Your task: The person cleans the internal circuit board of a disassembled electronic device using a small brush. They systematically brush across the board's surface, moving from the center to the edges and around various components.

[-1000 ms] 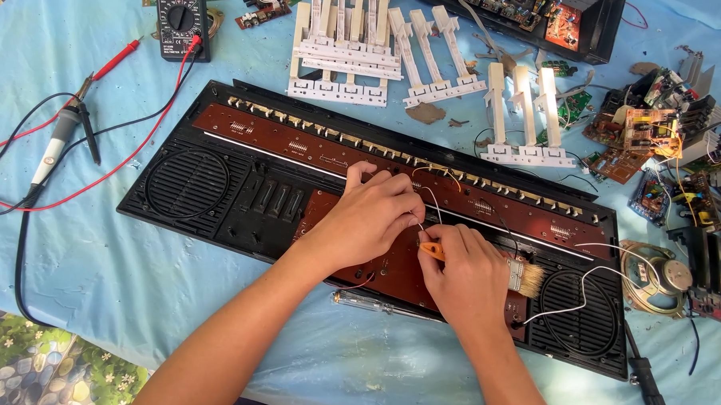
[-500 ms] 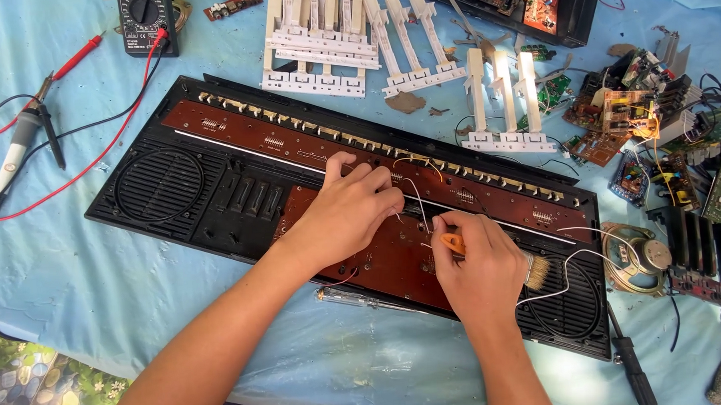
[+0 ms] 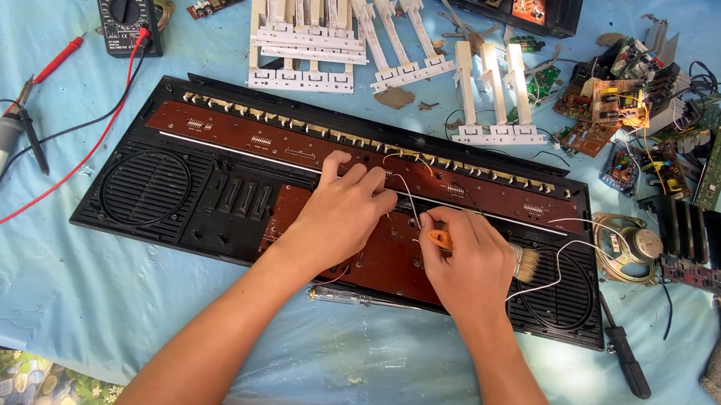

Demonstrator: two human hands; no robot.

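**Both hands on the opened keyboard's brown board**

The left hand [image 3: 341,215] lies palm down on the brown circuit board [image 3: 394,253], its fingers [image 3: 360,178] slightly spread and curled, tips pressing near the thin white wire [image 3: 408,201]. The right hand [image 3: 470,262] is closed around a small orange-handled brush [image 3: 440,240]; the handle pokes out left, the bristles [image 3: 527,263] out right, so it lies roughly across the board. The black keyboard case [image 3: 144,186] runs long from upper left to lower right on the blue cloth [image 3: 60,285].

Our arms are bare to the frame's edge: no sleeves, watch, bracelet or gloves. Left hand [image 3: 341,215] and right hand [image 3: 466,259] carry no rings; the nails we see are short and plain.
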